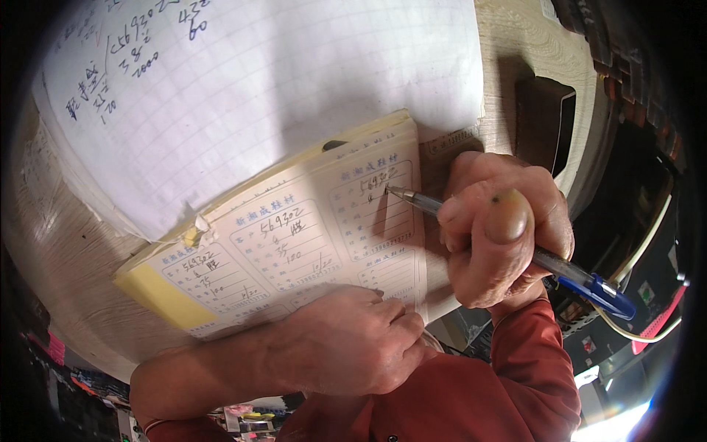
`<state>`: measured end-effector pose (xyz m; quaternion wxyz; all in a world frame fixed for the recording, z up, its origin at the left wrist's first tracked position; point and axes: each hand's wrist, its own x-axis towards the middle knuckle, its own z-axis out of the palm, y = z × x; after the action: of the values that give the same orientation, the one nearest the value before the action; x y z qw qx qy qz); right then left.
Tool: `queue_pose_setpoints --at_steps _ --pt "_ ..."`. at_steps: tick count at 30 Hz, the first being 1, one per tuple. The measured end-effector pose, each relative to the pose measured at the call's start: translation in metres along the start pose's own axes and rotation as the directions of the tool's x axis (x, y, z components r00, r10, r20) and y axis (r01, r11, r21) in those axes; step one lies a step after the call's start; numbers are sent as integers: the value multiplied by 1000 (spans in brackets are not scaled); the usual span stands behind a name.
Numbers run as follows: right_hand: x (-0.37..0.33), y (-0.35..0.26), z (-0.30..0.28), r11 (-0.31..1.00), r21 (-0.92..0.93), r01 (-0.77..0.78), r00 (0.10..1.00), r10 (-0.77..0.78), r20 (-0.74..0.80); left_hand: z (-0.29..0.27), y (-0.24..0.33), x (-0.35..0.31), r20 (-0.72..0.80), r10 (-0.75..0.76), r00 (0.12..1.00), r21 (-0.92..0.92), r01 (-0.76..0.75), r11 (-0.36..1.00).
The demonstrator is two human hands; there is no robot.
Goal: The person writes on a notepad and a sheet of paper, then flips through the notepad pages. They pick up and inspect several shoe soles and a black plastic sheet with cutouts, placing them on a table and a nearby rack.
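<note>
In my right hand (pixel 501 228) is a clear ballpoint pen (pixel 423 201) with a blue clip end, pinched between thumb and fingers. Its tip touches the top right label of a yellow-edged pad of printed label sheets (pixel 309 254). Dark handwriting fills parts of several labels. Across the pad's near edge lies my left hand (pixel 353 339), its fingers curled toward the right. Those fingertips are mostly hidden, so whether they hold anything does not show.
Beyond the pad lies a large gridded paper sheet (pixel 353 59) with handwriting at its upper left. A dark open-sided box (pixel 545 121) stands on the wood-grain table (pixel 508 37) at the right. A pale cable (pixel 648 239) hangs at the far right.
</note>
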<state>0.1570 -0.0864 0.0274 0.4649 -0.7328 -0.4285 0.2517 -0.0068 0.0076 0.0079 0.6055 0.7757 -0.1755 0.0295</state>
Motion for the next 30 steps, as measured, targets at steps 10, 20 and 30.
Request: queue_pose_setpoints --at_steps 10,20,30 --pt "-1 2 5 1000 -6 26 1000 -26 -16 1 0 0 -30 4 1000 -20 -4 1000" --pt "-5 2 6 999 -35 -26 998 24 -58 2 1 0 -45 -26 999 -28 25 999" --pt "-3 3 0 999 -45 -6 1000 5 -18 4 1 -2 -9 -22 1000 30 23 999"
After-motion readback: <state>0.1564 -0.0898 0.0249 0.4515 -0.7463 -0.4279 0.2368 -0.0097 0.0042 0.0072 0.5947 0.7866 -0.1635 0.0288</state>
